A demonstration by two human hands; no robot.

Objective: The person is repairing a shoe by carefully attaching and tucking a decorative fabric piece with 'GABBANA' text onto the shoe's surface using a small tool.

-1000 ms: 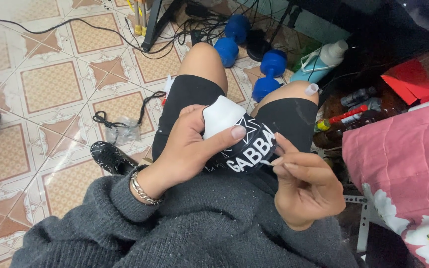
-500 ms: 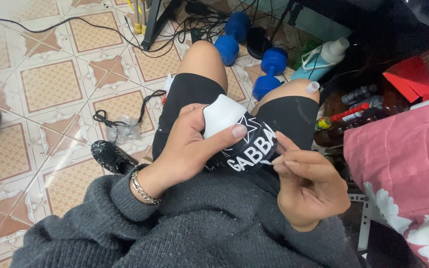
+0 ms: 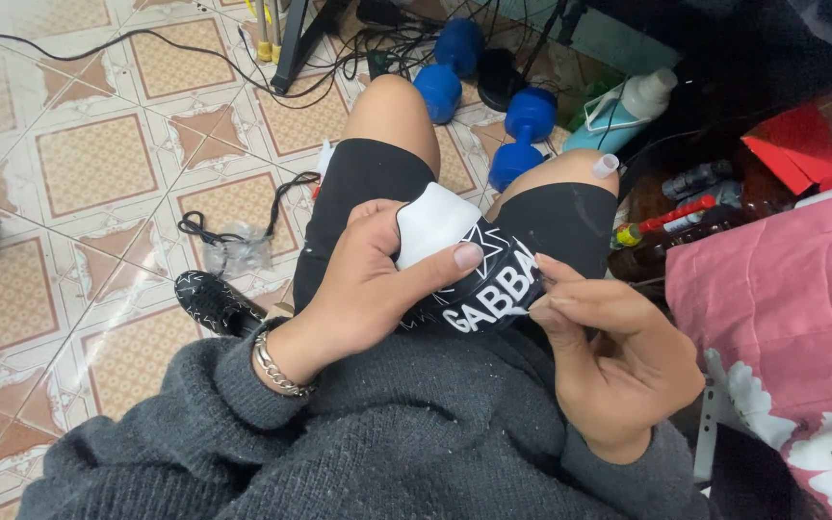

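I sit with my knees bare and both hands over my lap. My left hand (image 3: 363, 284), with a silver bracelet on its wrist, grips a white rounded object (image 3: 433, 226) with a black fabric piece (image 3: 493, 292) stretched over it; the fabric has white lettering and a star. The thumb presses on top of the fabric. My right hand (image 3: 618, 361) sits just right of it, thumb and forefinger pinched on a thin pale needle (image 3: 529, 310) whose tip touches the fabric's edge.
Two blue dumbbells (image 3: 440, 87) (image 3: 522, 135) and tangled black cables (image 3: 243, 217) lie on the tiled floor ahead. A teal bottle (image 3: 618, 116), small bottles (image 3: 686, 207) and a red box (image 3: 811, 144) crowd the right. A pink flowered blanket (image 3: 782, 318) is beside my right arm. A black shoe (image 3: 209, 300) lies left.
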